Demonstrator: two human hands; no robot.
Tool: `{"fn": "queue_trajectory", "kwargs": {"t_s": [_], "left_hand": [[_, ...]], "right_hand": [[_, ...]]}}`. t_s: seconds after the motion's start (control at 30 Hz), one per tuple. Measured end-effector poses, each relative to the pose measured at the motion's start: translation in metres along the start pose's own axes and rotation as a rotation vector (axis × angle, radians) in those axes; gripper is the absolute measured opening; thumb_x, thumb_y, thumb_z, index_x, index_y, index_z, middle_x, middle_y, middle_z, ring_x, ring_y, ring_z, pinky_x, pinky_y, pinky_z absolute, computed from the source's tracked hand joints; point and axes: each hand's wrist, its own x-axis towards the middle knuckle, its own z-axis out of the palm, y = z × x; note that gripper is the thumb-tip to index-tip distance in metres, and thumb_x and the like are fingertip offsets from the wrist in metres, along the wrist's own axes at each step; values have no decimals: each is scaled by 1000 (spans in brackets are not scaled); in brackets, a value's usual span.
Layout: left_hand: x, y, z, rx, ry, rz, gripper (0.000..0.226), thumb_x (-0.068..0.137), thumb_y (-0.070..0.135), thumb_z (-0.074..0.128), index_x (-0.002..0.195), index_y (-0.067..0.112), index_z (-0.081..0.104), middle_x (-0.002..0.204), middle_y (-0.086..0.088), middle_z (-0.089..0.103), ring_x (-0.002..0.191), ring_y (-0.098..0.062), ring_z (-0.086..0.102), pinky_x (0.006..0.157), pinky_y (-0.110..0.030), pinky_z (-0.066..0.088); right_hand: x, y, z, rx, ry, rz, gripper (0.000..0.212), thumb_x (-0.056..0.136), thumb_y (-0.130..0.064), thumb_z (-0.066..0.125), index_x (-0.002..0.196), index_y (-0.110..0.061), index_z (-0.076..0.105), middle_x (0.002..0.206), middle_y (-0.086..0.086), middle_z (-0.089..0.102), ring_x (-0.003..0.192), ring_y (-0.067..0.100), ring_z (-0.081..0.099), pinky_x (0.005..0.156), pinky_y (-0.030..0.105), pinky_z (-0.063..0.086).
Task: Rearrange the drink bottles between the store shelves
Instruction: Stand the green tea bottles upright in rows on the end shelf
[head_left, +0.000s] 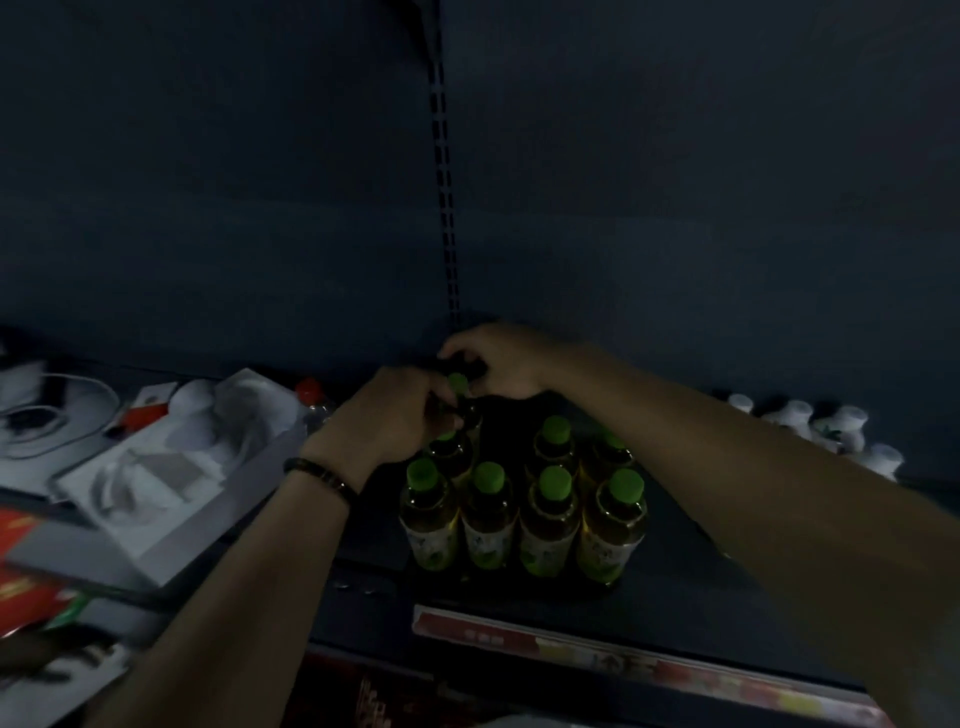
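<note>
Left hand: the left hand (387, 415) reaches to the back of the group. Its fingers curl round the neck of the back bottle (458, 384). A dark wristband (322, 475) sits on the wrist.
Right hand: the right hand (501, 364) is just behind that same cap, with bent fingers. It is too dark to tell if it holds the bottle or only touches it.
Where the bottle is: at the back of the group, between the two hands, near the back wall.
Which way it points: it stands up. Its long side runs up and down, with the green cap on top.
Other bottles: the green-cap bottles (550, 514) stand close together in rows in front of it, all upright, with yellow drink inside.
Step now: I think the hands are setting or fixing the back bottle in its row, or starting to lift it. I cannot say which.
Next move: keep the bottle straight and move slowly, because the other bottles are so close that a bump could tip them.
Shelf: the dark shelf (701, 561) holds the bottles. A price strip (623, 660) runs along its front edge.
Around: a white tray (171, 483) and a red-cap bottle (308, 391) lie to the left. Small white bottles (841, 426) stand far to the right.
</note>
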Motion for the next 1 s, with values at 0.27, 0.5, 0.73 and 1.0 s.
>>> {"fn": "queue_trajectory", "kwargs": {"t_s": [0.27,0.5,0.73,1.0], "left_hand": [[-7,0,7,-102,5,-41,24,97,33,78,117,21,82,116,2,79,100,-12,72,87,-28,58],[-4,3,7,-34,-12,-53,22,97,34,77,116,24,82,117,1,78,100,-13,71,79,-22,52],[-1,5,4,41,-23,-59,23,97,39,77,115,26,83,117,2,77,101,-15,70,86,-30,57],[1,3,8,44,7,-36,20,97,38,78,112,27,82,111,3,78,92,-13,68,69,-23,46]], "right_hand": [[14,-7,16,-161,5,-79,10,97,-25,72,107,-27,73,106,-5,61,104,19,60,81,34,52],[5,7,2,-151,-6,-7,21,92,-22,79,112,-28,75,114,-6,63,107,17,62,87,31,54],[-9,17,-2,-103,-52,31,22,91,-16,81,109,-28,77,112,-14,55,108,11,54,85,26,46],[-14,7,3,-119,-56,38,27,89,-34,82,114,-25,76,100,-12,65,93,11,64,83,30,58]]}}
